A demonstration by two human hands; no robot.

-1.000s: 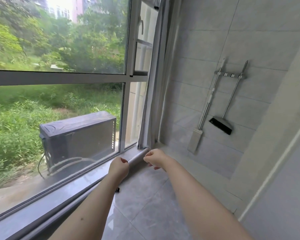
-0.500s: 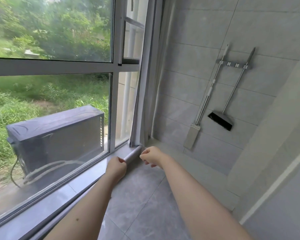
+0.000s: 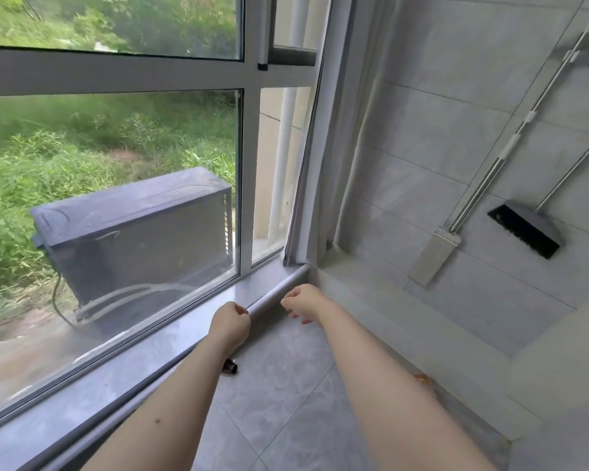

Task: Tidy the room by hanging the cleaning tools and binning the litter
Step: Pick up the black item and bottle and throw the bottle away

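Note:
A flat mop (image 3: 434,258) and a black-bristled broom (image 3: 525,232) hang by their metal handles from a wall rack (image 3: 588,59) at the upper right. My left hand (image 3: 230,322) and my right hand (image 3: 301,302) are stretched out low over the grey tiled floor near the window sill, fingers loosely curled, holding nothing. A small dark object (image 3: 230,367) lies on the floor just under my left forearm. A small orange-brown scrap (image 3: 422,379) shows on the floor beside my right forearm.
A large window (image 3: 116,164) with a grey sill (image 3: 171,338) fills the left side; an outdoor unit stands outside. A grey curtain (image 3: 323,147) hangs in the corner. A raised tiled ledge (image 3: 405,314) runs along the right wall.
The view has tilted down and come closer to the corner. Both hands have stayed low in front of the sill, slightly further apart. The small dark object has reappeared under my left forearm.

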